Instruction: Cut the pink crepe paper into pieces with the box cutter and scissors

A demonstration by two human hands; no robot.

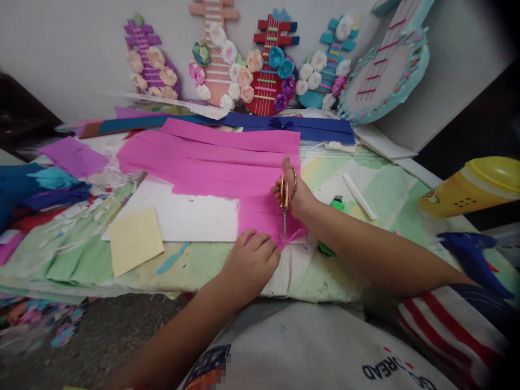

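Observation:
A large sheet of bright pink paper (227, 168) spreads over the table and partly covers a white board (190, 219). My right hand (298, 195) has its fingers in the loops of gold-handled scissors (284, 203). The blades point toward me and lie at the pink sheet's near right part, where a cut strip curls up by the wrist. My left hand (254, 260) is closed on the near edge of the pink paper, just left of the blade tips. Its thumb is mostly hidden.
Flower-covered paper instruments, one of them red (270, 70), lean on the wall. A yellow tumbler (473, 187) and a blue glue gun (473, 260) are at right. A green tool (336, 205) lies under my right forearm. A cream paper square (137, 242) and paper scraps are at left.

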